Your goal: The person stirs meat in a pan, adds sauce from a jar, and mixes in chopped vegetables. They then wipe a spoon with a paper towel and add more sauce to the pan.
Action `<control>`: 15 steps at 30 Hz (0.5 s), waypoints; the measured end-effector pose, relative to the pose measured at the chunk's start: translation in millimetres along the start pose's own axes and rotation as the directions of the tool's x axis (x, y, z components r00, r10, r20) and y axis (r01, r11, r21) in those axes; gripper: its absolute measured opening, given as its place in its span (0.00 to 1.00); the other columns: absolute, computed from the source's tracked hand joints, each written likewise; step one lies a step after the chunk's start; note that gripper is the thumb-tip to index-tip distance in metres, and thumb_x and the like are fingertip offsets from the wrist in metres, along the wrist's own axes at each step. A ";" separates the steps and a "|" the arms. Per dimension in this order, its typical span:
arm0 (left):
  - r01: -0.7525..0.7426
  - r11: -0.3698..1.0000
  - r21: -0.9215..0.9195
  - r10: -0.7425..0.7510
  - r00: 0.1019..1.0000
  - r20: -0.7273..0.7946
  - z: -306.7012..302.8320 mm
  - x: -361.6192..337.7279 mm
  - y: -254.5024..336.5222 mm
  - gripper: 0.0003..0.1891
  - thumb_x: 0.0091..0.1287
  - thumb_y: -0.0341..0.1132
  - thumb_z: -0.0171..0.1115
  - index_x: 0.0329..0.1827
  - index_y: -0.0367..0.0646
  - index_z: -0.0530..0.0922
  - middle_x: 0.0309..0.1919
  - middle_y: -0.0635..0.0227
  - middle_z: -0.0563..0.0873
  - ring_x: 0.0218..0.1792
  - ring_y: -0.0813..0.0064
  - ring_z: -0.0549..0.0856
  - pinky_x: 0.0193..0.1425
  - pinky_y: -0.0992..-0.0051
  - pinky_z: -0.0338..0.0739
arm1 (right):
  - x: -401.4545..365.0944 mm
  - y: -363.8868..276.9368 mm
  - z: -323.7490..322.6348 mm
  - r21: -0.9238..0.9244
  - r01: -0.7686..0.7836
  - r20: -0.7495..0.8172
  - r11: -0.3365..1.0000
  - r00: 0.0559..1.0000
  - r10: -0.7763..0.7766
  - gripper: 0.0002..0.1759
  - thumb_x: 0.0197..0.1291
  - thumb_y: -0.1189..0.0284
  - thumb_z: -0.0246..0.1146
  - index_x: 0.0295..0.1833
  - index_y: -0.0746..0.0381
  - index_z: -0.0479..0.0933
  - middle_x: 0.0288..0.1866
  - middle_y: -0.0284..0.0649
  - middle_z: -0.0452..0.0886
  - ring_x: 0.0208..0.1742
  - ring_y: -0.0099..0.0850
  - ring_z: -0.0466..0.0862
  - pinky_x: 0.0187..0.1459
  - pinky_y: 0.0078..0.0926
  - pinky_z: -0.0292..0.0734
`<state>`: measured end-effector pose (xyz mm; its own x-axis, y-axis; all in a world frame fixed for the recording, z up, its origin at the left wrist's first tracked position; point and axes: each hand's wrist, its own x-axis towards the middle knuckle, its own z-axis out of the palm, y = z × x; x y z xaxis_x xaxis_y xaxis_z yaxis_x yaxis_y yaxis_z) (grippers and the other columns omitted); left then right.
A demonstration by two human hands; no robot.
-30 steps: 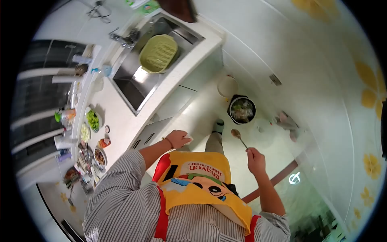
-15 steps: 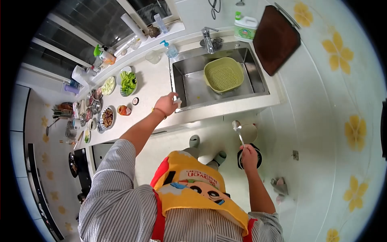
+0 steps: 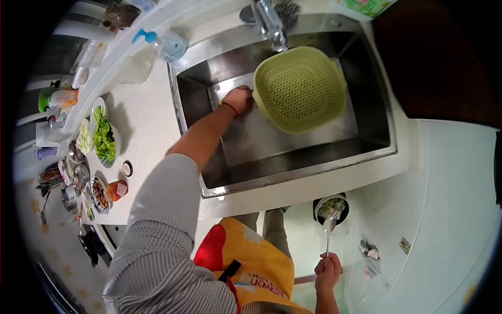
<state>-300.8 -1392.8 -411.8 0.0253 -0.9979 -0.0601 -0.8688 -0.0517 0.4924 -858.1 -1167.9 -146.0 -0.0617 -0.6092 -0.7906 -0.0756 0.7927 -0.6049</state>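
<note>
Down in the steel sink (image 3: 293, 149), my left hand (image 3: 239, 100) is closed beside the left rim of a green plastic colander (image 3: 300, 89). Its fingertips are hidden, so I cannot make out what they hold. My right hand (image 3: 328, 268) grips the handle of a metal spoon (image 3: 328, 227), low on the right. The spoon's bowl is at the near edge of a dark-rimmed bin (image 3: 332, 206) with food scraps inside, standing on the floor.
A faucet (image 3: 272, 29) rises behind the colander. Left on the counter are a soap pump bottle (image 3: 171, 47), leafy greens (image 3: 104, 140), an orange-red jar (image 3: 116, 190) and a small round lid (image 3: 127, 168). A dark board (image 3: 439, 63) stands at right.
My left hand has gone from the sink's front left edge into the sink beside the colander; the white item at its fingers no longer shows. The view has shifted closer to the sink.
</note>
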 end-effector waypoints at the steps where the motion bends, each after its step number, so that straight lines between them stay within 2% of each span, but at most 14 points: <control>1: -0.032 0.999 0.044 0.025 0.989 0.145 -3.2 -2.6 16.1 0.11 0.62 0.34 0.63 0.45 0.44 0.88 0.50 0.54 0.88 0.50 0.49 0.87 0.57 0.56 0.83 | 3.2 -3.9 12.1 0.040 0.025 -0.016 0.999 1.000 -0.024 0.10 0.73 0.75 0.51 0.42 0.65 0.77 0.18 0.27 0.65 0.16 0.17 0.59 0.19 0.19 0.54; 3: -0.085 0.993 0.082 0.049 0.927 0.372 22.9 -3.4 16.3 0.13 0.64 0.36 0.62 0.49 0.44 0.86 0.51 0.52 0.88 0.51 0.49 0.87 0.58 0.56 0.82 | 9.7 -5.9 27.8 0.016 0.014 0.001 1.000 1.000 -0.014 0.09 0.73 0.75 0.51 0.43 0.65 0.77 0.18 0.27 0.64 0.17 0.17 0.59 0.19 0.20 0.54; 5: -0.056 0.994 0.092 0.013 0.912 0.409 8.7 -13.6 32.4 0.13 0.66 0.36 0.61 0.50 0.44 0.86 0.51 0.52 0.88 0.51 0.48 0.87 0.58 0.55 0.82 | 18.0 -14.4 42.3 -0.043 0.023 0.033 0.999 0.999 -0.022 0.09 0.72 0.75 0.51 0.43 0.65 0.76 0.18 0.27 0.64 0.17 0.17 0.58 0.19 0.21 0.54; 7: -0.041 0.993 0.107 -0.011 0.897 0.441 -12.5 -14.7 39.2 0.14 0.68 0.37 0.59 0.51 0.44 0.86 0.50 0.51 0.88 0.52 0.48 0.87 0.58 0.54 0.82 | 11.3 -32.4 56.9 -0.021 0.018 0.017 1.000 1.000 -0.017 0.09 0.72 0.75 0.51 0.43 0.65 0.76 0.19 0.28 0.64 0.18 0.17 0.59 0.20 0.21 0.55; 9: -0.047 0.977 0.210 -0.096 0.778 0.620 -21.4 -20.5 25.8 0.13 0.71 0.38 0.56 0.50 0.44 0.86 0.49 0.51 0.89 0.54 0.48 0.87 0.59 0.53 0.82 | 6.0 -45.5 63.5 0.007 0.019 0.043 1.000 0.999 -0.019 0.08 0.72 0.76 0.51 0.43 0.65 0.76 0.19 0.27 0.63 0.18 0.18 0.59 0.20 0.21 0.55; 10: -0.046 0.975 0.215 -0.098 0.784 0.613 -22.3 -16.7 21.3 0.13 0.71 0.38 0.56 0.50 0.44 0.86 0.49 0.51 0.89 0.54 0.48 0.87 0.59 0.53 0.82 | 4.3 -50.0 65.2 0.009 0.027 0.048 1.000 0.998 -0.027 0.08 0.72 0.76 0.51 0.43 0.65 0.76 0.19 0.27 0.63 0.18 0.18 0.59 0.20 0.21 0.55; 11: 0.109 0.958 0.265 -0.230 0.846 0.482 -23.7 -13.4 18.0 0.13 0.72 0.38 0.56 0.49 0.44 0.86 0.49 0.51 0.89 0.54 0.48 0.87 0.59 0.53 0.82 | 0.8 -51.7 65.7 0.007 0.007 0.047 1.000 0.999 -0.008 0.09 0.70 0.76 0.51 0.43 0.67 0.76 0.19 0.29 0.66 0.19 0.18 0.62 0.21 0.20 0.57; 12: 0.266 0.919 0.290 -0.358 0.872 0.335 -23.8 -8.2 11.3 0.13 0.72 0.39 0.57 0.48 0.44 0.86 0.48 0.51 0.89 0.54 0.47 0.87 0.60 0.53 0.82 | 1.5 -52.6 67.4 0.005 -0.012 0.046 1.000 0.999 0.011 0.09 0.69 0.77 0.50 0.42 0.69 0.76 0.20 0.30 0.68 0.20 0.19 0.65 0.22 0.19 0.60; 13: 0.440 0.868 0.231 -0.483 0.857 0.179 -25.3 7.0 -3.2 0.13 0.72 0.38 0.56 0.49 0.44 0.86 0.49 0.50 0.89 0.53 0.47 0.87 0.59 0.53 0.82 | 4.5 -51.9 70.2 0.007 -0.007 0.048 1.000 0.999 0.006 0.09 0.69 0.77 0.50 0.42 0.69 0.76 0.20 0.30 0.68 0.20 0.19 0.65 0.22 0.19 0.60; 14: 0.594 0.792 0.141 -0.604 0.796 0.040 -25.7 23.5 -16.6 0.13 0.72 0.38 0.56 0.50 0.43 0.86 0.49 0.50 0.89 0.52 0.47 0.88 0.59 0.54 0.83 | 4.6 -50.9 72.1 0.039 -0.024 0.036 0.999 0.999 0.022 0.09 0.69 0.77 0.50 0.43 0.69 0.76 0.20 0.30 0.68 0.20 0.19 0.65 0.22 0.19 0.60; 15: 0.649 0.749 0.130 -0.654 0.757 -0.010 -32.7 34.0 -19.4 0.14 0.73 0.37 0.55 0.54 0.45 0.84 0.49 0.50 0.89 0.51 0.46 0.88 0.58 0.54 0.83 | 4.1 -50.0 72.1 0.065 -0.046 0.022 0.997 0.999 0.045 0.09 0.69 0.77 0.50 0.43 0.69 0.76 0.20 0.30 0.68 0.20 0.19 0.64 0.22 0.19 0.59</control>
<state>-266.9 -1427.0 -394.9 0.5920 -0.7215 -0.3592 -0.6988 -0.6815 0.2173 -782.9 -1208.4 -125.8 -0.0433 -0.5722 -0.8190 -0.0080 0.8199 -0.5724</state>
